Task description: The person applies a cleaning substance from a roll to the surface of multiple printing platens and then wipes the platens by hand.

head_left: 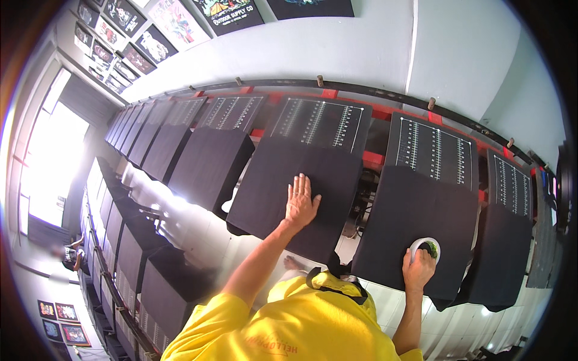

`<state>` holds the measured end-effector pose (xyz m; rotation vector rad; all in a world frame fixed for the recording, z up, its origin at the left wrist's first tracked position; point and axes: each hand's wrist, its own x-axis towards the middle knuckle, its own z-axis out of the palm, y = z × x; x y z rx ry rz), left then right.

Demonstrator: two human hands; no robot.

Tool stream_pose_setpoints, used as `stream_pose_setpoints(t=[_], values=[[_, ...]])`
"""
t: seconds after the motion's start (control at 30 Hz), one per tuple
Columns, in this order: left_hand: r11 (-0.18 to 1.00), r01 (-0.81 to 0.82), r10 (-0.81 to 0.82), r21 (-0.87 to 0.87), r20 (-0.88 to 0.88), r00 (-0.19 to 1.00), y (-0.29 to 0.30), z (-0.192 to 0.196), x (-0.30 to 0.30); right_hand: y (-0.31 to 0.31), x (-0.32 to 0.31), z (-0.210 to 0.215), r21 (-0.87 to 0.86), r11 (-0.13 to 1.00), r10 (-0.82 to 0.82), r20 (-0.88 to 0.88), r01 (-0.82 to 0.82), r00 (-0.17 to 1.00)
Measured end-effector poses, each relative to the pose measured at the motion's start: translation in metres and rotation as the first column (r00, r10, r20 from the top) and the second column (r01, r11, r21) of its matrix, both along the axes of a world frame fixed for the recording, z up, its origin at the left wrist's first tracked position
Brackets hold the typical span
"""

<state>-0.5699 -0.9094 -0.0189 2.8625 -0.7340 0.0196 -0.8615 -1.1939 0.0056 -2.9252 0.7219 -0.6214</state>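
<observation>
My left hand point(302, 203) lies flat with its fingers stretched out on a black cloth, likely a shirt point(265, 180), which is drawn over a flat printing board point(319, 123). To the right, my right hand point(418, 274) is closed on the near side of a round white cup point(437, 245). Something green shows inside the cup; its kind is unclear. The cup is over a second black shirt point(415, 207), on the neighbouring board point(436, 144). White ruled markings run along the far, uncovered ends of both boards. My right fingertips are partly hidden at the cup's rim.
More boards with black cloth point(208, 156) continue to the left, and another point(497, 253) stands at the right. Red supports point(373, 157) and a dark rail point(385, 91) run behind. A second row point(174, 289) stands across the tiled aisle. A person point(73, 257) is far left.
</observation>
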Motion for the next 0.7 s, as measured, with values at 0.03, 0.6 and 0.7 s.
stream_pose_setpoints(t=[0.03,0.6,0.7], values=[[0.999,0.050,-0.050,-0.021,-0.006,0.999,-0.006,0.003,-0.011,-0.001,-0.001,0.003,0.017,1.000,-0.004,-0.015,0.004,1.000],[0.593,-0.354,-0.041,-0.724,-0.466,0.884,0.002,0.084,-0.118,0.139,0.120,0.057,0.674,0.360,0.624,0.340,-0.645,0.703],[0.630,-0.394,0.037,-0.669,-0.481,0.876,0.031,0.077,-0.109,0.145,0.123,0.058,0.624,0.268,0.708,0.390,-0.734,0.590]])
